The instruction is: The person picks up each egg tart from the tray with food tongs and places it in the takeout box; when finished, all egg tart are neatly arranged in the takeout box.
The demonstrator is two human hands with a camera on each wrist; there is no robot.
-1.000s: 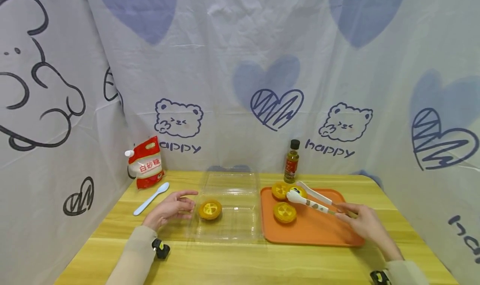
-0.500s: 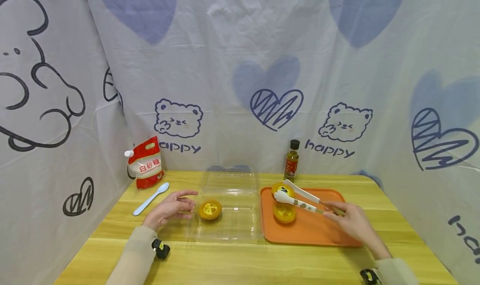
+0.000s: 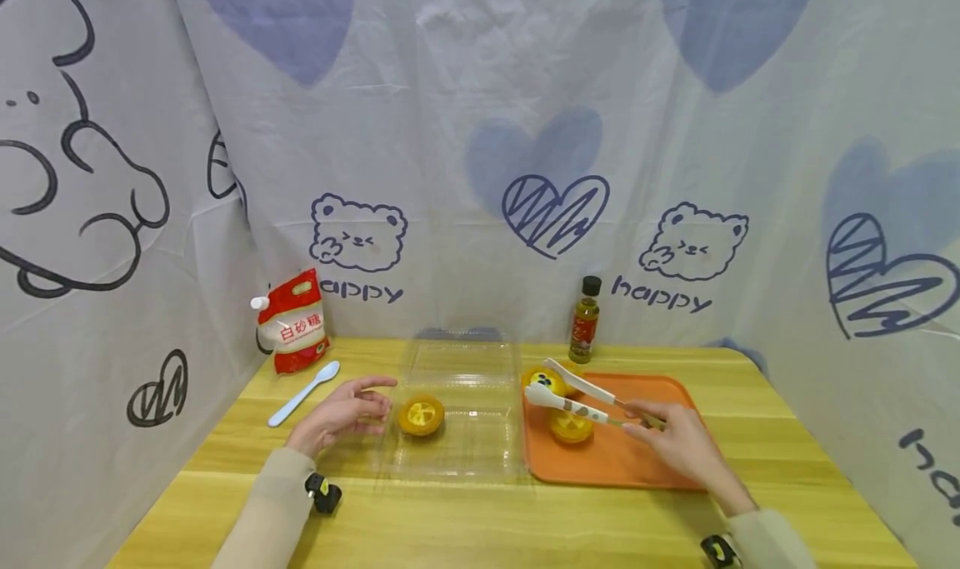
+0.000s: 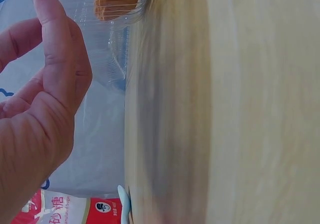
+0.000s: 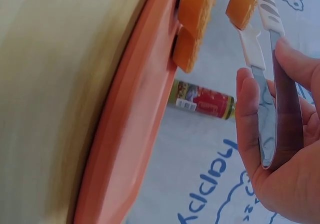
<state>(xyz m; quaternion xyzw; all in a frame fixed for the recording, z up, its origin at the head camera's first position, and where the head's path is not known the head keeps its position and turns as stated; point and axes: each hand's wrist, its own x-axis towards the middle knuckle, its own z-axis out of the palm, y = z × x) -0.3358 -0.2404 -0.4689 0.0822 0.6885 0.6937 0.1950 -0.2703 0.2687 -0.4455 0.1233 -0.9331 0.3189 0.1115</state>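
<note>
My right hand [image 3: 678, 442] grips a pair of tongs [image 3: 576, 406] with white tips and metal arms. Between the tips is a yellow egg tart [image 5: 241, 6], raised above the left part of the orange tray [image 3: 637, 461]. Two more tarts stay on the tray; the nearer one [image 3: 572, 427] is partly covered by the tongs. My left hand [image 3: 345, 415] is at the left side of a clear hinged plastic box [image 3: 480, 448], fingers loosely bent and holding nothing; whether they touch it I cannot tell. Inside the box, on its left, sits one tart [image 3: 421, 416].
Behind the tray stands a small oil bottle [image 3: 584, 323] with a dark cap. At the back left are a red and white sugar bag [image 3: 298, 323] and a pale blue spoon [image 3: 303, 394]. Printed cloth [image 3: 465, 161] surrounds the wooden table [image 3: 450, 527].
My right hand has carried the tongs and the tart leftward across the tray, toward the box. The left hand has kept its place.
</note>
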